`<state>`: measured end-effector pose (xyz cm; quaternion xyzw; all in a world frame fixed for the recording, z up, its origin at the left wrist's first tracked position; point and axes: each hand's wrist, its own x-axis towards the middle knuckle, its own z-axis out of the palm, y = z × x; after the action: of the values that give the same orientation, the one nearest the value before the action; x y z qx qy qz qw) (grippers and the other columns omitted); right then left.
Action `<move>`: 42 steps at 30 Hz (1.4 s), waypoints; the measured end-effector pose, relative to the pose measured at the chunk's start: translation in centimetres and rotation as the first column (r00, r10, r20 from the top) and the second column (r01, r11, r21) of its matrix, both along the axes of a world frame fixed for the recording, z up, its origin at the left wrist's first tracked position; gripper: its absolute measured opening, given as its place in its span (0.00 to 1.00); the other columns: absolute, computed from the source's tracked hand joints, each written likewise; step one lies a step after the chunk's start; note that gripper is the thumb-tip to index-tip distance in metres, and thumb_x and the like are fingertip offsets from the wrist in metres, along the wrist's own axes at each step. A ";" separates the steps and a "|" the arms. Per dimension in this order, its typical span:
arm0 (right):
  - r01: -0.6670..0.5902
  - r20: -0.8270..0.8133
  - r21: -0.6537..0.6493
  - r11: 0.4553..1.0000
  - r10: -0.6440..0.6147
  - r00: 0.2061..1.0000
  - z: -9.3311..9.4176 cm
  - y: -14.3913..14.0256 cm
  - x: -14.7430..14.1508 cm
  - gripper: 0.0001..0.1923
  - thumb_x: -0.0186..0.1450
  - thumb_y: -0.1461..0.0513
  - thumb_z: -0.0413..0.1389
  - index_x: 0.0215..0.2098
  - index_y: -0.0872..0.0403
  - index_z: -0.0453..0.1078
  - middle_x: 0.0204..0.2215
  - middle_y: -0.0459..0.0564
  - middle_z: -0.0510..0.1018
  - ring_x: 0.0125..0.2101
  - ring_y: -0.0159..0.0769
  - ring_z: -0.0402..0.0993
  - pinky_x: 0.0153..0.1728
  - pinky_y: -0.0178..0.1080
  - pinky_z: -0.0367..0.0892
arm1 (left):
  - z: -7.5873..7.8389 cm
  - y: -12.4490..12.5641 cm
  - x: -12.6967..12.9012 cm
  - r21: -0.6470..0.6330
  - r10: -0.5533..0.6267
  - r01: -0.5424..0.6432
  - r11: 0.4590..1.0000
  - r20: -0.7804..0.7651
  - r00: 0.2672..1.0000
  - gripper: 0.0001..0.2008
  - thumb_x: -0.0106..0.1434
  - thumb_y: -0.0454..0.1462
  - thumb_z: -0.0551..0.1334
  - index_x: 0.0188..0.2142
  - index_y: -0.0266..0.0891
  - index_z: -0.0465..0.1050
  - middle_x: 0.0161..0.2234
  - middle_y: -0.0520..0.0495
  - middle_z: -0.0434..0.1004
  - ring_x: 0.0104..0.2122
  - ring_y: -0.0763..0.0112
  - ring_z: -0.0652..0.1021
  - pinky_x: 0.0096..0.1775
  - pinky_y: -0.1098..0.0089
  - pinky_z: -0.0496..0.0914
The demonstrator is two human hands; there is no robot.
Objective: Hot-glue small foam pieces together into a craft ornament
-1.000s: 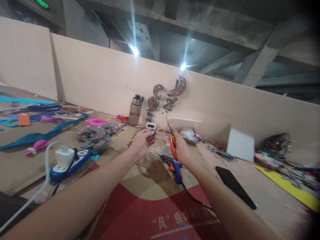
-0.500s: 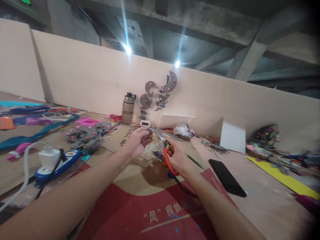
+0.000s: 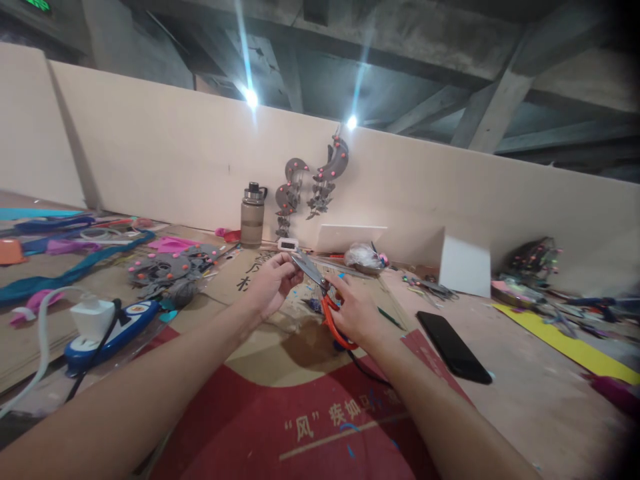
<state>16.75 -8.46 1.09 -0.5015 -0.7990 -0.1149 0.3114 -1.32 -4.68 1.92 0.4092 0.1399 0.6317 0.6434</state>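
My right hand [image 3: 353,311] grips orange-handled scissors [image 3: 320,292], their blades pointing up and left toward my left hand. My left hand [image 3: 271,283] pinches a small grey piece [image 3: 291,261] between thumb and fingers, right at the blade tips. Both hands hover over a brown cardboard sheet [image 3: 280,347] with a red printed area. Under my right hand a black cord [image 3: 367,375] runs off; the tool it belongs to is mostly hidden.
A black phone [image 3: 453,347] lies right of my right arm. A blue power strip with a white plug [image 3: 105,323] sits at left. Behind stand a bottle [image 3: 251,215], grey felt decorations [image 3: 313,180] on the wall, a white box [image 3: 465,265], and felt scraps [image 3: 165,267].
My right hand has tilted the scissors from upright to pointing left at the piece in my left hand. The view has shifted, so everything sits a little further left.
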 end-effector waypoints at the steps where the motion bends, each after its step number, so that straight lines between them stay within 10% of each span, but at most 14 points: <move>1: 0.008 0.005 0.003 1.000 -0.008 1.000 0.0 0.0 0.0 0.20 0.61 0.57 0.54 0.52 0.49 0.66 0.35 0.51 0.71 0.32 0.37 0.66 0.35 0.38 0.62 | 0.0 0.0 0.0 0.001 0.000 0.000 1.000 -0.003 1.000 0.08 0.46 0.26 0.65 0.25 0.35 0.67 0.28 0.51 0.72 0.27 0.79 0.72 0.32 0.76 0.67; 42: -0.064 -0.087 -0.055 0.996 0.059 0.994 0.2 -0.5 -0.2 0.21 0.61 0.59 0.53 0.52 0.50 0.64 0.38 0.52 0.66 0.35 0.37 0.65 0.37 0.38 0.63 | -0.4 -0.1 0.2 -0.002 -0.059 0.059 0.998 -0.016 0.998 0.09 0.47 0.27 0.65 0.28 0.35 0.68 0.26 0.53 0.72 0.24 0.81 0.70 0.30 0.77 0.65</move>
<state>16.52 -8.95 1.33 -0.4897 -0.8031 -0.0607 0.3341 -1.12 -4.77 1.54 0.4177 0.1336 0.6091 0.6608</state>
